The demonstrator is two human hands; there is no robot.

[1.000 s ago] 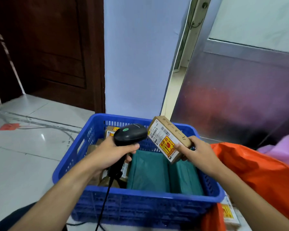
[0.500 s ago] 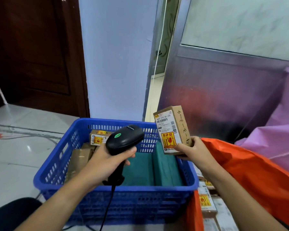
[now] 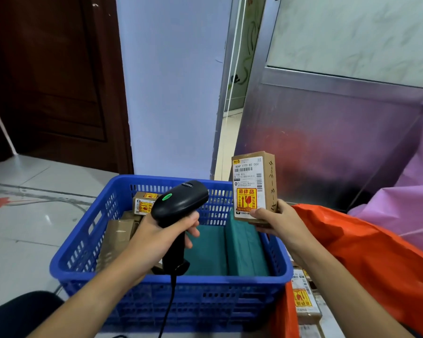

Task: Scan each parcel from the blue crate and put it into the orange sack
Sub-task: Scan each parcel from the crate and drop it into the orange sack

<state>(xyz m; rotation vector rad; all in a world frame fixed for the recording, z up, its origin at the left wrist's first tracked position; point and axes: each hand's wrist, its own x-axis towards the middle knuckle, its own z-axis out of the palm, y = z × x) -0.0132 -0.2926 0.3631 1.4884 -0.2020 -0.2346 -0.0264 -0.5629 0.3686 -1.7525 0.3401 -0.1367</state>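
My right hand [image 3: 277, 222] grips the bottom of a small brown cardboard parcel [image 3: 253, 184], held upright above the right rim of the blue crate [image 3: 83, 254], its white label and yellow fragile sticker facing me. My left hand [image 3: 156, 237] holds a black corded barcode scanner [image 3: 180, 203] over the crate, its head level with the parcel and just left of it. Inside the crate lie two teal mailer bags [image 3: 230, 250] and brown boxes [image 3: 122, 230], one with a yellow sticker [image 3: 144, 203]. The orange sack [image 3: 366, 254] lies open at the right, with labelled parcels [image 3: 303, 298] in it.
A purple sack [image 3: 405, 206] sits behind the orange one. A metal-clad door panel [image 3: 327, 142] and a pale blue wall [image 3: 171, 93] stand behind the crate, a dark wooden door [image 3: 54, 81] at the left. Grey tiled floor [image 3: 22, 215] spreads left of the crate.
My right hand has lifted the parcel and turned it from tilted to upright, moving it right toward the crate's right rim. The scanner stays in my left hand over the crate.
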